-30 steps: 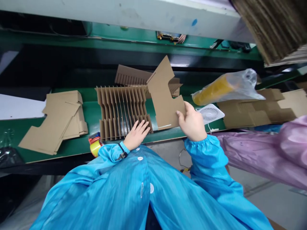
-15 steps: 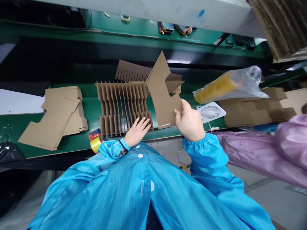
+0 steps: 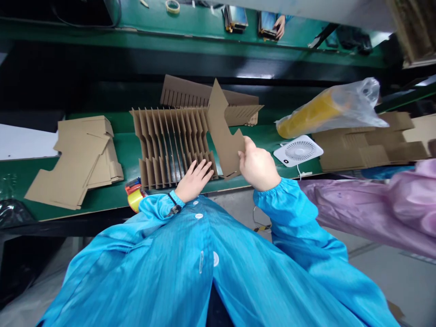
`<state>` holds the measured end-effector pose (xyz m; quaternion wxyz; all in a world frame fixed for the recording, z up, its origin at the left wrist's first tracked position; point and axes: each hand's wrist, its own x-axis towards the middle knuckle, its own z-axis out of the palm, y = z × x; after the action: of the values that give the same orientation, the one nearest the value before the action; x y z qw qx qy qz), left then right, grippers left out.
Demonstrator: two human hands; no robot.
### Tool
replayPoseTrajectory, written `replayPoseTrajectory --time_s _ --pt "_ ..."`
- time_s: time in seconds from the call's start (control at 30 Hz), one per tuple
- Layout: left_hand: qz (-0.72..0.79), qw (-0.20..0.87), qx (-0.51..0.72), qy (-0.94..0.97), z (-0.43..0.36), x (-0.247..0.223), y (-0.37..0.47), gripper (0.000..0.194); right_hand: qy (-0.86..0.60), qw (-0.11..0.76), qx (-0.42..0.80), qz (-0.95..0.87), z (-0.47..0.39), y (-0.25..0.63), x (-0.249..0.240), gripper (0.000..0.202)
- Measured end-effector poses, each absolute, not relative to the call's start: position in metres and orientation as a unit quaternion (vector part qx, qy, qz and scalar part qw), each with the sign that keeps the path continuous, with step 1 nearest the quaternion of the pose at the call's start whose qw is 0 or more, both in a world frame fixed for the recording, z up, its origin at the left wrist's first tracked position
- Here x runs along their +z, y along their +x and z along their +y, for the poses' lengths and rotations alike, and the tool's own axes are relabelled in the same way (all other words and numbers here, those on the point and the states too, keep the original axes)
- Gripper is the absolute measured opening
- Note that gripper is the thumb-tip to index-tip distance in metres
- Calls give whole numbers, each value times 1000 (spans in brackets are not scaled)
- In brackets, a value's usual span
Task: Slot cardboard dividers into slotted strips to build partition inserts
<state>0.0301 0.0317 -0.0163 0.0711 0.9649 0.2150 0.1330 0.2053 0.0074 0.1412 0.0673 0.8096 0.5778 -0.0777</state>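
Between the thumb and fingers of my right hand (image 3: 260, 167) is a notched cardboard divider (image 3: 223, 141). It stands upright at the right end of a cardboard divider rack (image 3: 170, 145), where several similar pieces stand in a row. My left hand (image 3: 195, 180) lies with spread fingers on the rack's front right corner. Slotted cardboard strips (image 3: 187, 92) lie behind the rack. A pile of flat cut cardboard pieces (image 3: 78, 156) rests to the left. Whether the held divider's lower edge sits in a slot I cannot tell.
A tape dispenser (image 3: 135, 195) sits at the bench edge. On the right are a white fan (image 3: 299, 151), a yellow roll in clear plastic (image 3: 313, 116) and more cardboard (image 3: 354, 150). A co-worker's pink sleeve (image 3: 347, 204) reaches in. Another person's hand (image 3: 280, 27) is across the bench.
My right hand has brought the divider left, closer to the rack, and turned it more edge-on. My left hand stays on the rack's front corner. The view has shifted slightly.
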Motion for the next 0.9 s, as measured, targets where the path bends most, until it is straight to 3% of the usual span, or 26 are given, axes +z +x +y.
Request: replayPoseTrajectory --time_s 0.53,0.9 --pt "213 64 124 967 32 -12 31 40 814 63 -82 571 22 195 142 57" --pt "217 88 115 965 32 -13 30 41 806 85 -129 571 6 186 77 64"
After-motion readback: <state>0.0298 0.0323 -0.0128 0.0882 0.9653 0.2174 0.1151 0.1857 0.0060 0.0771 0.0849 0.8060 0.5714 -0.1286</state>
